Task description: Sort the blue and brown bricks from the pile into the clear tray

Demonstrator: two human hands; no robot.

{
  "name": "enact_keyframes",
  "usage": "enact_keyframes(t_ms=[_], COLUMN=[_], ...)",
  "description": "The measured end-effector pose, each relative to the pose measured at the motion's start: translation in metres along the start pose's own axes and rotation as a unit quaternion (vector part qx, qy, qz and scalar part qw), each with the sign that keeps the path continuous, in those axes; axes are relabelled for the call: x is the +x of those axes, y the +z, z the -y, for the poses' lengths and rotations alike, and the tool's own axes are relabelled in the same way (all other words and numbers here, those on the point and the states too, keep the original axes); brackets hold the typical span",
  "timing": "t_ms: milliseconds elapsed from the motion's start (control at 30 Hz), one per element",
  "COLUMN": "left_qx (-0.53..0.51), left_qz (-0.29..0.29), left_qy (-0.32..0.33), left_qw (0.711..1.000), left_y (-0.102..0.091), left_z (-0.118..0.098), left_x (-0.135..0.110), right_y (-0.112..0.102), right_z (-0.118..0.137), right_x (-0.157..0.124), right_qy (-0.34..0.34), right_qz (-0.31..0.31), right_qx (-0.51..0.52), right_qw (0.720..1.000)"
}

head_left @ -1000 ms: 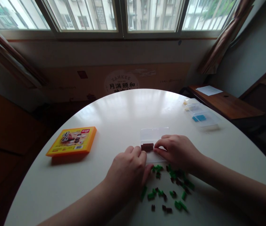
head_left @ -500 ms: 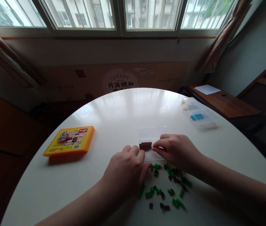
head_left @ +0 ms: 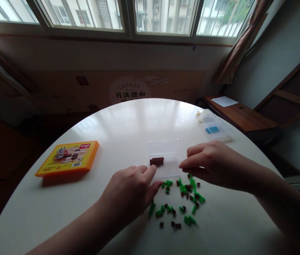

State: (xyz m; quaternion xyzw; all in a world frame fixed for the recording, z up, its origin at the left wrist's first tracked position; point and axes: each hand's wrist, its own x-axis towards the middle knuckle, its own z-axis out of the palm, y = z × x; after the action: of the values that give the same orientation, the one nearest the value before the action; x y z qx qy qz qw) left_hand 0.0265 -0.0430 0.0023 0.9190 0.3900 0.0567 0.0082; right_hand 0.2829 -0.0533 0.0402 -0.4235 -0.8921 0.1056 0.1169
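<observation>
A clear plastic box (head_left: pixel 170 167) lies with its lid folded back on the white table. Small brown bricks (head_left: pixel 157 162) are lined up in its left part. My left hand (head_left: pixel 131 186) is at the box's front left corner, index fingertip by the brown row and thumb spread away from it. To the right of the box hovers my right hand (head_left: pixel 214 163), its thumb and fingertips brought together in a pinch. Whatever may be between those tips is too small to see. Loose green and brown bricks (head_left: pixel 185 187) are scattered in front of the box.
A yellow-orange game box (head_left: pixel 68 157) lies on the left of the round white table (head_left: pixel 123 124). Toward the back right are clear cases (head_left: pixel 220 136), one holding blue pieces (head_left: pixel 212 130). A wooden desk (head_left: pixel 248 117) with a paper sheet stands beyond the table's right edge.
My right hand has drawn back to the right, away from the brown row. My left thumb and index finger show more spread. The whole view has shifted slightly.
</observation>
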Motion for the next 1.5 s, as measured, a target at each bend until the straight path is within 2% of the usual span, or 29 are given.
enact_keyframes(t_ms=[100,267,433,700,1067,1267,1500], left_qx=[0.009,-0.060,-0.188,-0.243,-0.202,-0.198,-0.197], left_qz=[-0.076,-0.166,-0.145,-0.135,-0.125,-0.117,-0.118], left_qy=[0.000,-0.049,-0.098,-0.112,-0.082,-0.086,-0.085], left_qw=[0.997,0.983,0.966,0.954,0.968,0.970,0.970], left_y=[-0.006,-0.010,-0.002,0.006,0.006,0.007,0.007], left_z=[0.009,0.030,0.046,0.050,0.051,0.052,0.051], left_x=[-0.002,0.005,0.016,0.019,0.018,0.019,0.019], right_y=[-0.005,-0.001,-0.001,0.001,0.014,0.015,0.017], right_z=[0.002,0.005,0.008,0.007,0.012,0.020,0.018], right_x=[-0.003,-0.001,0.001,0.000,0.007,0.008,0.007], right_qy=[-0.015,-0.009,-0.021,-0.021,-0.047,-0.062,-0.099], right_qz=[0.063,0.103,0.117,0.115,0.131,0.147,0.117], right_qx=[0.005,-0.008,-0.006,0.009,-0.005,0.009,0.022], right_qw=[0.998,0.995,0.993,0.993,0.990,0.987,0.988])
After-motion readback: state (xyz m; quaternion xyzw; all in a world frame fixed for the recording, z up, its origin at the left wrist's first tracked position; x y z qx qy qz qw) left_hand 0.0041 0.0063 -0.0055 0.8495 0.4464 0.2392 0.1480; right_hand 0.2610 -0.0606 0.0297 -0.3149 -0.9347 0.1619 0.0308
